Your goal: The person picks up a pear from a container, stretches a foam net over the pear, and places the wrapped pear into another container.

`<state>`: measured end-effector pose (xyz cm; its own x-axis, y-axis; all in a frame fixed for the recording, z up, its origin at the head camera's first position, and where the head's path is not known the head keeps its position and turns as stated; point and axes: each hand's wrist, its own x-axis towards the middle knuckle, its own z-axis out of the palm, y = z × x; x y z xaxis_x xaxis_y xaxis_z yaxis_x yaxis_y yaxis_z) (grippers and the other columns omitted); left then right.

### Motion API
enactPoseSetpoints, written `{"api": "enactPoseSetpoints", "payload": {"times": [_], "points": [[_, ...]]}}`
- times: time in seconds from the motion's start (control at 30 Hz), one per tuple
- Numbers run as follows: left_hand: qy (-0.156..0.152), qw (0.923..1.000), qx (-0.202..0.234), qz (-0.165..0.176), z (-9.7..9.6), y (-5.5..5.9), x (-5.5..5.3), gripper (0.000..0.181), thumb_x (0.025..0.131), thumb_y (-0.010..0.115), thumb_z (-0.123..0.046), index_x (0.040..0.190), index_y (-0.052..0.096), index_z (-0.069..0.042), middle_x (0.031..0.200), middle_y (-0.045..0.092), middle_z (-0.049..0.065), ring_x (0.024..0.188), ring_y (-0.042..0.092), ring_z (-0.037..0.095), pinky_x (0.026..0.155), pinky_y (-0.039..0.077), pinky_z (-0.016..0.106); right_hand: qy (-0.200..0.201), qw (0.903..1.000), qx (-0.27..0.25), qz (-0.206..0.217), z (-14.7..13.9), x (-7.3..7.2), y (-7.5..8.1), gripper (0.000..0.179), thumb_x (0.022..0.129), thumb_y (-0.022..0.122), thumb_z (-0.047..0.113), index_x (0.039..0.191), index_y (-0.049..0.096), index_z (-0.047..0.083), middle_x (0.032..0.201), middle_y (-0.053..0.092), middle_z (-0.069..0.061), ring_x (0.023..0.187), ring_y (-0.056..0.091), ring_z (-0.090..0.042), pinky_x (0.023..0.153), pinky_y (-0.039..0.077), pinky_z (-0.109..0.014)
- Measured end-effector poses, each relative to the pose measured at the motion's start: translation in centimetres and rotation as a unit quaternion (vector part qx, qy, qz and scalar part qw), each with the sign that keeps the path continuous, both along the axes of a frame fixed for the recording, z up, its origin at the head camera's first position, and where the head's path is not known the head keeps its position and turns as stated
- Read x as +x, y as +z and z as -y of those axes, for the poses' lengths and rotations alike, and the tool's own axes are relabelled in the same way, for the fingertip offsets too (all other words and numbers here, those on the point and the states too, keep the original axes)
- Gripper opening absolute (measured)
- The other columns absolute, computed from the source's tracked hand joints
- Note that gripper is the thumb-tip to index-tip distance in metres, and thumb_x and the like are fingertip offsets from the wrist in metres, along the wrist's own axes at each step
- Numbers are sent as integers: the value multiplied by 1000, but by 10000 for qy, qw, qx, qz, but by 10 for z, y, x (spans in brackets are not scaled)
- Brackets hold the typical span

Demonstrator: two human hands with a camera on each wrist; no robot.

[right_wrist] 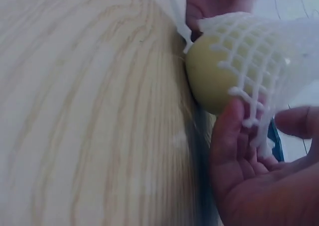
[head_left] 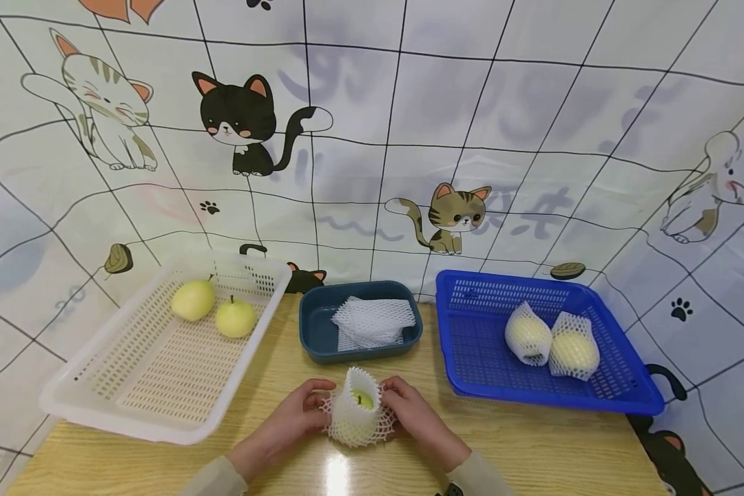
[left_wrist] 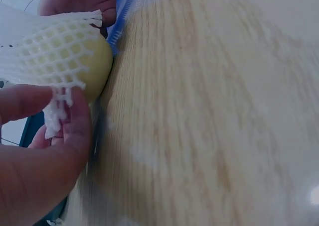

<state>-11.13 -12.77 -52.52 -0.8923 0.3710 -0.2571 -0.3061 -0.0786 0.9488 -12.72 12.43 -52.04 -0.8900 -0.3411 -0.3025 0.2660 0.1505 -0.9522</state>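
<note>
Sleeving appears in hand: left hand [head_left: 299,411] pinches the white foam-mesh sleeve [head_left: 353,426] at nine o'clock around the round yellow pear [left_wrist: 103,69] (six o'clock, head view); right hand [head_left: 414,412] pinches it at three. Next move probably calls for easing sleeve down evenly.

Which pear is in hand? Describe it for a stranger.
On the table, in front of the dark tray, the left hand and right hand hold a net. The pear sits partly inside, stem up. Bare pears lie in the white basket, netted ones in the blue basket; it alone is outside.
</note>
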Motion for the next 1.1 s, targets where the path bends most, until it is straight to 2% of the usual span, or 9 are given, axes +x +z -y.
{"api": "enactPoseSetpoints", "payload": {"times": [0.17,0.27,0.33,0.43,0.53,0.6,0.7,0.9,1.1], "points": [[-196,9982,-498,-284,0,-1,-1,58,80,66,9,135,47,7,102,56,9,88,56,17,75,52,27,294,9995,-31,104,-7,-2,0,32,94,55,5,125,51,-3,92,60,-5,74,59,-15,62,53,-29],[-320,9937,-901,-585,-1,-2,-2,54,79,67,10,130,49,5,99,55,9,82,55,17,69,51,25,525,9984,168,-130,-10,-3,0,33,95,57,2,126,50,-5,94,59,-6,77,57,-16,63,52,-29],[-378,9871,-1283,-883,-2,-2,-2,51,80,68,11,128,51,3,97,56,8,79,55,16,66,50,24,662,9959,444,-435,-11,-3,2,33,94,58,2,126,51,-5,96,59,-7,78,56,-16,62,50,-28],[-473,9634,-2099,-1600,-5,-3,-3,49,79,70,10,125,55,-1,93,57,5,75,54,12,63,47,24,835,9858,1045,-1020,-11,-3,4,36,91,62,4,125,54,-4,97,62,-6,79,58,-16,63,50,-28],[-462,9274,-2888,-2334,-8,-2,-4,50,75,70,10,121,58,-4,88,57,1,75,50,10,63,44,25,902,9671,1796,-1557,-10,-3,7,34,89,64,5,122,57,0,93,62,-3,78,56,-14,63,47,-27],[-426,9059,-3286,-2637,-11,-1,-5,51,73,69,11,120,59,-6,88,54,0,75,49,10,64,43,26,908,9564,2158,-1744,-9,-4,9,34,89,63,2,122,57,2,89,61,-1,74,54,-13,61,45,-27],[-405,8839,-3683,-2854,-14,4,-6,52,72,67,12,120,59,-7,92,52,2,80,48,13,67,44,29,883,9429,2585,-1907,-8,-4,10,39,84,62,-6,122,56,2,82,56,0,67,47,-13,57,39,-28],[-573,8621,-3974,-3093,-17,13,-5,52,78,69,13,122,57,-11,97,51,7,79,48,18,66,44,33,1024,9230,3022,-2153,-5,-4,12,47,79,63,-11,123,54,2,79,53,1,65,45,-14,56,37,-29],[-663,8607,-3960,-3129,-14,12,-3,53,82,69,10,129,58,-12,103,50,9,76,47,15,64,44,30,1028,9180,3066,-2298,-9,-1,13,38,88,64,0,125,57,3,85,55,3,69,49,-11,59,42,-30]]}}
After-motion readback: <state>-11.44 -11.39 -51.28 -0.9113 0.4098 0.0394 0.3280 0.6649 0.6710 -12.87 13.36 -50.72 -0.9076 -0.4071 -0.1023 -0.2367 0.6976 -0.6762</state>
